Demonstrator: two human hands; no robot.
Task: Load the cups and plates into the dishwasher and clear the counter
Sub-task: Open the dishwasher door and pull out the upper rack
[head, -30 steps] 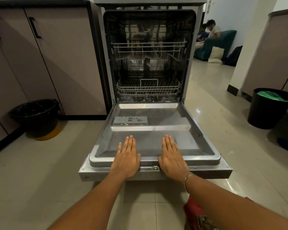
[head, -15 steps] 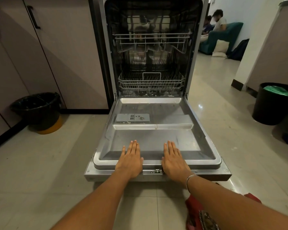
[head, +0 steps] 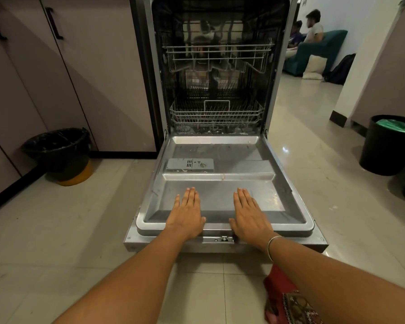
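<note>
Left hand (head: 187, 216) and right hand (head: 249, 216) lie flat, side by side, on the near edge of the dishwasher door (head: 220, 197), low in the middle of the frame. The fingers are straight and close together. Neither hand holds anything. A thin bangle (head: 272, 246) sits on the right wrist.

The door is folded all the way down, like a little shelf. I think the palms press on it to make sure it is fully down, so the racks can slide out over it.

Inside the dishwasher (head: 278, 73), at the top middle of the frame, the upper rack (head: 218, 57) and the lower rack (head: 216, 115) are both pushed in. I see no cups or plates in them. No cups, plates or counter show anywhere in the frame, so the loading looks not yet begun. Pulling out a rack seems the likely next step.

A small grey soap box (head: 189, 164) is set into the door, above the left hand. A black bin (head: 59, 150) stands at the left, beside the cupboards (head: 98, 78). Another bin (head: 386, 146) with a green bag stands at the right edge.
</note>
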